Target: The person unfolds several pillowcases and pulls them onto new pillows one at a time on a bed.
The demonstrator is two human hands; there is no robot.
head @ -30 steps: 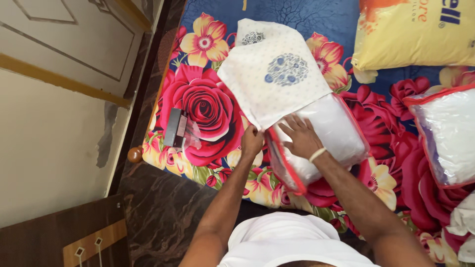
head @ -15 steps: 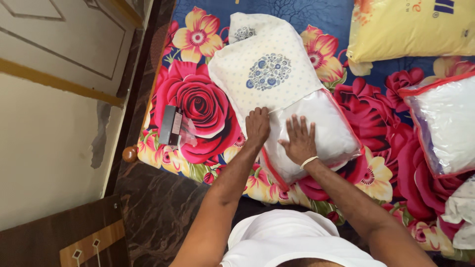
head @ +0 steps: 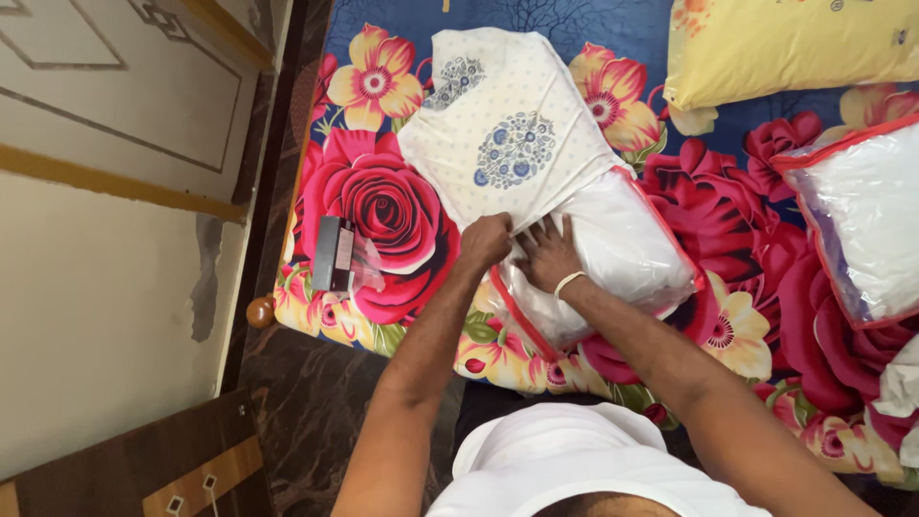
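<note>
Pillow cover (head: 517,144): my left hand (head: 485,239) grips its edge, right hand (head: 548,254) flat, open on the pillow (head: 622,249); pulling unevenly could bunch the fabric.

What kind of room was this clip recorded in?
Most likely a bedroom in a home. A bed covered by a floral bedsheet holds a yellow pillow and a clear-bagged pillow, which both hands are working into a white printed pillowcase. A dark stone floor runs alongside.

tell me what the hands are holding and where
The left hand pinches the near edge of the white pillow cover; the right hand presses flat on the bagged pillow.
</note>
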